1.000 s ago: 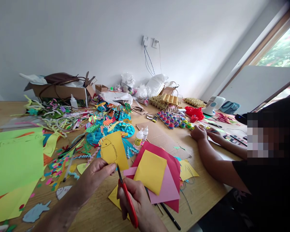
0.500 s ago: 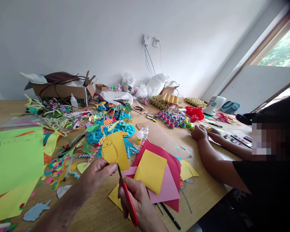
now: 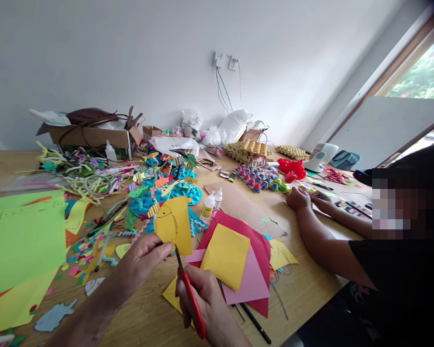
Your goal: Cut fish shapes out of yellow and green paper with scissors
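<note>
One yellow sheet (image 3: 181, 226), fish outline (image 3: 166, 221)

Head-worn view, forward and down (hands (image 3: 146, 260) close) across a table (image 3: 144, 308)

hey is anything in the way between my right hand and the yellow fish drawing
Only the red-handled scissors in your right hand; their tips are at the lower edge of the yellow paper, beside your left thumb.

Nothing is legible — the yellow label (image 3: 206, 211) on the white bottle (image 3: 210, 199) shows too small.
</note>
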`<state>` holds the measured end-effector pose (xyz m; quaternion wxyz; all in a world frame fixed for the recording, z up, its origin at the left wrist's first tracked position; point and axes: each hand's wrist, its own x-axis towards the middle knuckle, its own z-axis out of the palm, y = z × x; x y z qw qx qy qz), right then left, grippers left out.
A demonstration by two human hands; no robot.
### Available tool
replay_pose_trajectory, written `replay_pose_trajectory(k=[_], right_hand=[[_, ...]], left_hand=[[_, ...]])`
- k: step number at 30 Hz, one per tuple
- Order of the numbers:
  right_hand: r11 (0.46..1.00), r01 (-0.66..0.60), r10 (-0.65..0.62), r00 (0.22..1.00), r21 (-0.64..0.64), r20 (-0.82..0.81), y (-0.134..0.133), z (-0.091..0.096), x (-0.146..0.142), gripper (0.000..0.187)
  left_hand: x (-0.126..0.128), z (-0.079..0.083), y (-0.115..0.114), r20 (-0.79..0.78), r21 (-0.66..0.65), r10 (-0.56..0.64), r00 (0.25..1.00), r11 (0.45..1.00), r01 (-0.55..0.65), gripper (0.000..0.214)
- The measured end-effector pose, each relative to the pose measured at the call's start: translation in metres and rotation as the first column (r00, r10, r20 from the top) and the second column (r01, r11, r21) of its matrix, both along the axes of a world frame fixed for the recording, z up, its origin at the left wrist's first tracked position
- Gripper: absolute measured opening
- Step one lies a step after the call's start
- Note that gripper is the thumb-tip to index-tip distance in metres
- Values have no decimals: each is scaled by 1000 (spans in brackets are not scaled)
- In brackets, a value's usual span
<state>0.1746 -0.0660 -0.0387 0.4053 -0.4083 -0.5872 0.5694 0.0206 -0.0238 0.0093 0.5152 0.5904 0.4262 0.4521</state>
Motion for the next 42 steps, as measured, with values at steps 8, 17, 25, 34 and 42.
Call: replay_pose_trajectory(k=[8, 17, 25, 34, 42], right_hand=[[999, 19, -19, 1000, -42, -1, -1, 1, -5, 46], [1000, 19, -18, 1000, 12, -20, 0, 4, -5, 56], [1000, 17, -16, 1000, 27, -22, 1, 3, -3, 54], [1000, 14, -14, 1000, 15, -27, -1, 2, -1, 51], [1000, 8, -7, 1000, 6, -31, 0, 4, 0, 47]], left_hand=[[11, 8, -7, 47, -7, 159, 986, 987, -159, 14], [15, 3, -6, 41, 15, 170, 985, 985, -171, 14], [15, 2, -5, 92, 7, 51, 994, 999, -52, 15], [13, 4, -5, 108, -20, 2, 994, 1000, 0, 15], [9, 7, -7, 142, -156, -1, 990, 987, 23, 17]])
